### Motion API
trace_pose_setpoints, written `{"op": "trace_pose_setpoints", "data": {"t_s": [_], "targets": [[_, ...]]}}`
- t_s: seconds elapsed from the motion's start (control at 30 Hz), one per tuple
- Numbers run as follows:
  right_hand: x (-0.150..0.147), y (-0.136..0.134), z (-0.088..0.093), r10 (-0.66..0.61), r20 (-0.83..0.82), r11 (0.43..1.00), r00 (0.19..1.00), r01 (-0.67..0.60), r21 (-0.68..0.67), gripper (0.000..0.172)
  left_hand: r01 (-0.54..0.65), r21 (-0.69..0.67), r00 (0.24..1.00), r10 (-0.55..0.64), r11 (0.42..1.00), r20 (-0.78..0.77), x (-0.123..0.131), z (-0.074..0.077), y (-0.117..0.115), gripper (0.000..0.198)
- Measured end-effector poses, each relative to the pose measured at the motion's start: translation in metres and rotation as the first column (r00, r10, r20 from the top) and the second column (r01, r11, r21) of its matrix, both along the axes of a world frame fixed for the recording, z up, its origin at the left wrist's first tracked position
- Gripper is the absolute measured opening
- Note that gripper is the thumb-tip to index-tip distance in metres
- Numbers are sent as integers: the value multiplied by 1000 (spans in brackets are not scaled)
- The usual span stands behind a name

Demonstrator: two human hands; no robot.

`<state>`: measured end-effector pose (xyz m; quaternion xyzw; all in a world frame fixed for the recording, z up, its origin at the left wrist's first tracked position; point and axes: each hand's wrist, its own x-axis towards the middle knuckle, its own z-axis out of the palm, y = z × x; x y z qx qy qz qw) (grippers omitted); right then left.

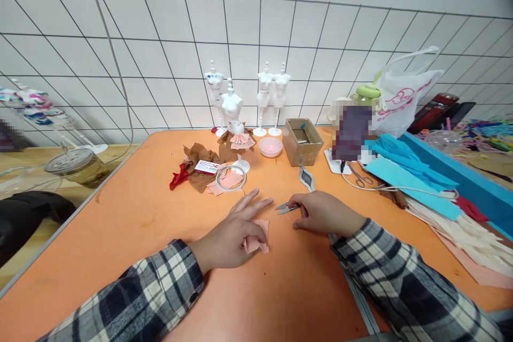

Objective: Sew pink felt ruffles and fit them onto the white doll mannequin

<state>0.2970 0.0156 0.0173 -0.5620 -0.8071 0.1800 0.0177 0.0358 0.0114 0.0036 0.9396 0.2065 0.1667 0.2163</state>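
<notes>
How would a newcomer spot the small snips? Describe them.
On the orange table, find the right hand. At its fingers are the small snips, metal blades pointing left. Unlike the scissors lying farther back on the right, they are partly covered by that hand.

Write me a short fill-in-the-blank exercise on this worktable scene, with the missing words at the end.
1. The left hand touches a piece of cloth coloured ____.
2. In the right hand, the small scissors point to the person's ____.
3. The table has a top coloured ____.
4. The cardboard box stands to the ____ of the bowl.

Missing words: pink; left; orange; right.
</notes>
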Motion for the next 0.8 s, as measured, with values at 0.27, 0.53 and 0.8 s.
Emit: {"op": "trace_pose_setpoints", "data": {"t_s": [0.27,0.53,0.8], "targets": [[0,6,-9,-59,-354,996,933,29,-90,43,-27,37,1000,26,999,3,-3,-5,0,23],[-13,4,-8,-70,-277,986,958,109,127,14,-31,6,999,31,1000,-21,-2,-5,0,24],[-22,-1,-12,72,25,970,997,-75,230,26,7,-20,1000,-7,1000,-25,3,-6,1,18]]}}
